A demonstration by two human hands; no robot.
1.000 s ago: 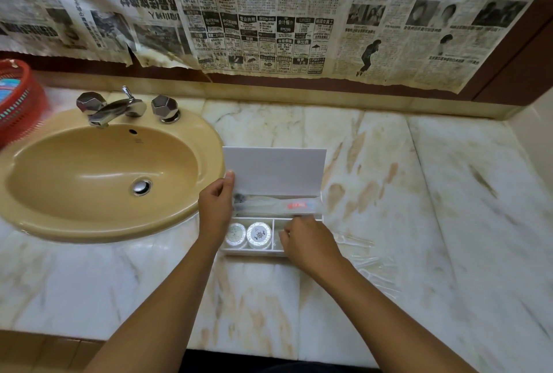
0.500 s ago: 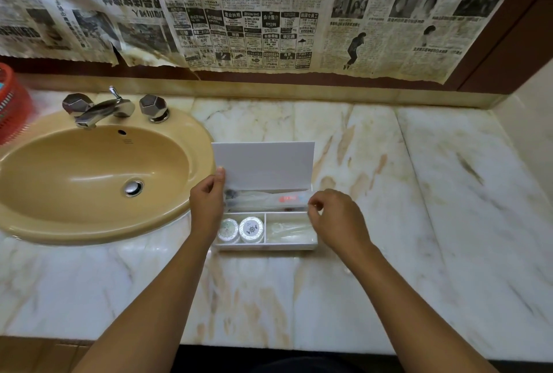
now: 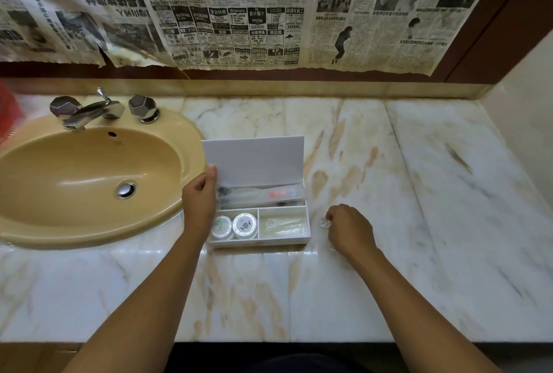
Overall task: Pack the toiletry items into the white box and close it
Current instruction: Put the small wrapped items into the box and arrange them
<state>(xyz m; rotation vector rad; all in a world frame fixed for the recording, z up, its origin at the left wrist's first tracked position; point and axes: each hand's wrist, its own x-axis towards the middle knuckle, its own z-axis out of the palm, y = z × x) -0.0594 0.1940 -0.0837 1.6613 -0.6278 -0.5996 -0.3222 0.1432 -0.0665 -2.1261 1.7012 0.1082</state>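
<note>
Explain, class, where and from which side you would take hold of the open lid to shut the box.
Probably the lid's free top edge, pinched from the right. It stands upright, hinged along the box's back, and the left hand already holds its left edge; the right side stays bare.

"RM299" on newspaper [image 3: 257, 20]

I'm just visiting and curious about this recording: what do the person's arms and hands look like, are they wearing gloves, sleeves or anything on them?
Both arms are bare from the bottom of the picture to the fingers. No sleeve, glove, watch or bracelet shows on either. The left hand and the right hand show no ring that I can make out, though the fingers are small in this view.
</note>
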